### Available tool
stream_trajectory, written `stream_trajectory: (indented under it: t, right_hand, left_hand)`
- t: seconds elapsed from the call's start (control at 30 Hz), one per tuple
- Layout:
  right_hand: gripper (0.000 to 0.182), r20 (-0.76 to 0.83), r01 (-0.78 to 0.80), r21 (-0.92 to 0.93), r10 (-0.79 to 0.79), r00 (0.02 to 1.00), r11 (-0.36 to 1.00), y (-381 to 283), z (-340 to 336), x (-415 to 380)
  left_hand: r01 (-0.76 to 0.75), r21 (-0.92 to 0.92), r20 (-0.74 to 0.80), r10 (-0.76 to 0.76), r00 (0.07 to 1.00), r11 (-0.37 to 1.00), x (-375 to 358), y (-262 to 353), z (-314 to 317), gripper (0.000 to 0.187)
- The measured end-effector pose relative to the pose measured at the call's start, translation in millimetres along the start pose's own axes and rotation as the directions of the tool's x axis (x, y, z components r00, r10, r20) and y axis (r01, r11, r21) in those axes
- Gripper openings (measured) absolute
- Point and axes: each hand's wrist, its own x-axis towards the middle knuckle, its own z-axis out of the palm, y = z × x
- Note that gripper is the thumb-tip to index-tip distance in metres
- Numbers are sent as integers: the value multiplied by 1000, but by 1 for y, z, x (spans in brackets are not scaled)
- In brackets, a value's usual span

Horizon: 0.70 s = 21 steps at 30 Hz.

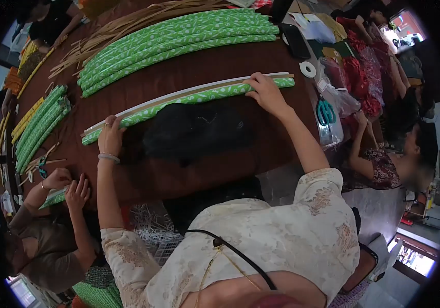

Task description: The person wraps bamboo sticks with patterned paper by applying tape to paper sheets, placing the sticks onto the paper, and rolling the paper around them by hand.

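Observation:
A long green roll with white print, like wrapping paper [194, 98], lies across the brown-covered table in front of me. A white and a tan strip [179, 95] run along its far edge. My left hand [110, 137] presses on the roll near its left end, fingers bent over it; a bangle is on that wrist. Toward the right end, my right hand [267, 95] grips the roll, thumb on the near side and fingers on the strips. Just nearer to me sits a dark, blurred black shape [199, 131] whose kind I cannot make out.
Several green rolls [179, 43] are stacked behind, with tan strips [112, 41] beyond. More green rolls [42, 128] lie left. At right are a phone [296, 41], white tape [307, 69] and teal scissors [325, 112]. Co-workers' hands [68, 187] work at left; another person sits right.

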Motion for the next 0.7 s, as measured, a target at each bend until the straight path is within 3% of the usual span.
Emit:
stream_trajectory:
  t: [0.03,0.33,0.5,0.57,0.7]
  right_hand:
    - [31,-2,24,23,-24,1000,999,0,0,-1]
    - [39,-30,55,-67,-57,998,996,-8,1,-3]
    - [38,-42,46,-106,-50,998,993,-13,1,-3]
    - [37,-28,46,-121,-50,998,992,-13,4,-4]
    - [33,-21,18,-136,-21,1000,991,-12,5,-6]
  left_hand:
    - [-54,9,-77,54,996,999,0,-6,8,34]
    - [-122,-98,-30,120,992,988,1,-11,2,37]
    - [-56,-104,-93,46,995,993,-2,-2,-3,37]
    - [34,-164,-87,-48,995,986,-3,-2,-1,34]
    - [-3,-160,-52,-5,999,987,-2,-8,4,30]
